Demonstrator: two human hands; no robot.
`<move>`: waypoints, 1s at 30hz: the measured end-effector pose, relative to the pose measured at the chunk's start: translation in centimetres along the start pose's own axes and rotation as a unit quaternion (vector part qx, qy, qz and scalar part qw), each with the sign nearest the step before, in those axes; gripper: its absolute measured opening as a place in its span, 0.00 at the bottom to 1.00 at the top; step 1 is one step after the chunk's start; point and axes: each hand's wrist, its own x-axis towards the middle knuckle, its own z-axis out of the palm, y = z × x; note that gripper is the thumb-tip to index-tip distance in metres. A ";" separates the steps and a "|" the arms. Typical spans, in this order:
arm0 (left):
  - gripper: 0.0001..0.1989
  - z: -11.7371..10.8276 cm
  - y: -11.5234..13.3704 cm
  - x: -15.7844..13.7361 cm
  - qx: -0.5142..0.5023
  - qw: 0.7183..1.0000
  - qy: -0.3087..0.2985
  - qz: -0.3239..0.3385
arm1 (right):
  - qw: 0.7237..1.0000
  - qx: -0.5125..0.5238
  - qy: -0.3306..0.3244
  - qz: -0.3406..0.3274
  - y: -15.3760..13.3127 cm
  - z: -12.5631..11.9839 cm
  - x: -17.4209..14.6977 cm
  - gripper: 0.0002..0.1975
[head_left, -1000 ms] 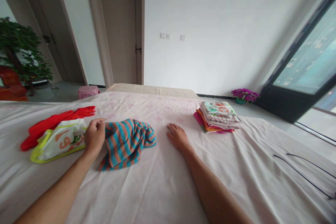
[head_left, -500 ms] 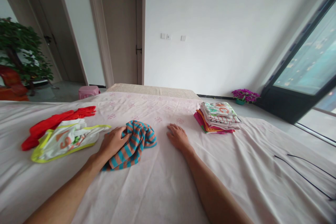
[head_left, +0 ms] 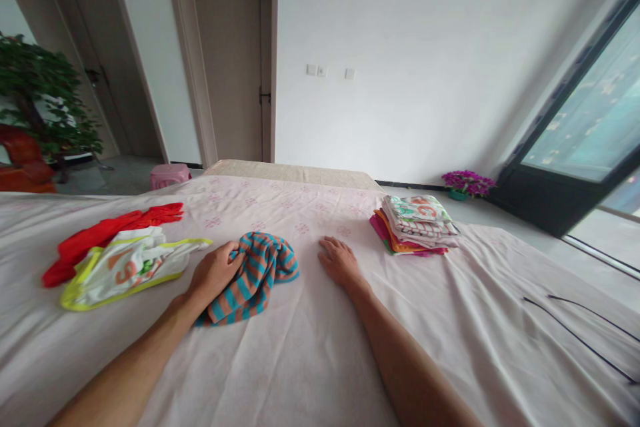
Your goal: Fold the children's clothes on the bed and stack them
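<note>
A crumpled garment with blue and brown stripes (head_left: 255, 280) lies bunched in front of me. My left hand (head_left: 216, 272) grips its left side, with the fingers curled into the cloth. To the right of it, my right hand (head_left: 340, 259) rests flat and open on the pale sheet (head_left: 320, 360), holding nothing. Left of my left hand lies a white printed garment with yellow-green edging (head_left: 133, 268), loosely spread. Behind that is a red piece of clothing (head_left: 107, 237). A stack of folded clothes (head_left: 417, 223) sits beyond my right hand, a white printed piece on top.
Black cords (head_left: 575, 330) lie on the sheet at the right. Past the far edge stand a pink stool (head_left: 169, 175) and a pot of purple flowers (head_left: 467, 183). A leafy plant (head_left: 40, 93) is at the left, and a glass door (head_left: 575, 113) at the right.
My left hand has closed a little more on the striped garment, whose folds shifted slightly. My right hand has stayed in place.
</note>
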 end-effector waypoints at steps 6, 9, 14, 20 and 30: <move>0.14 0.0 0.0 0.0 0.000 1.000 0.009 0.010 | 1.000 0.005 0.003 -0.004 0.0 0.0 0.0 0.23; 0.14 -0.1 0.0 -0.1 -0.006 0.999 0.028 0.021 | 1.000 0.005 0.002 -0.004 0.0 0.0 0.0 0.22; 0.15 -0.1 -0.1 -0.1 -0.022 0.995 0.088 0.028 | 1.000 0.005 0.004 -0.002 -0.1 0.0 0.0 0.22; 0.18 -0.5 -0.3 0.2 -0.144 0.971 0.191 -0.002 | 1.000 0.005 0.002 -0.004 0.0 0.0 0.0 0.22; 0.20 -0.3 -1.8 1.0 -0.198 0.954 0.217 -0.054 | 1.000 0.007 -0.001 -0.004 0.1 0.0 0.0 0.22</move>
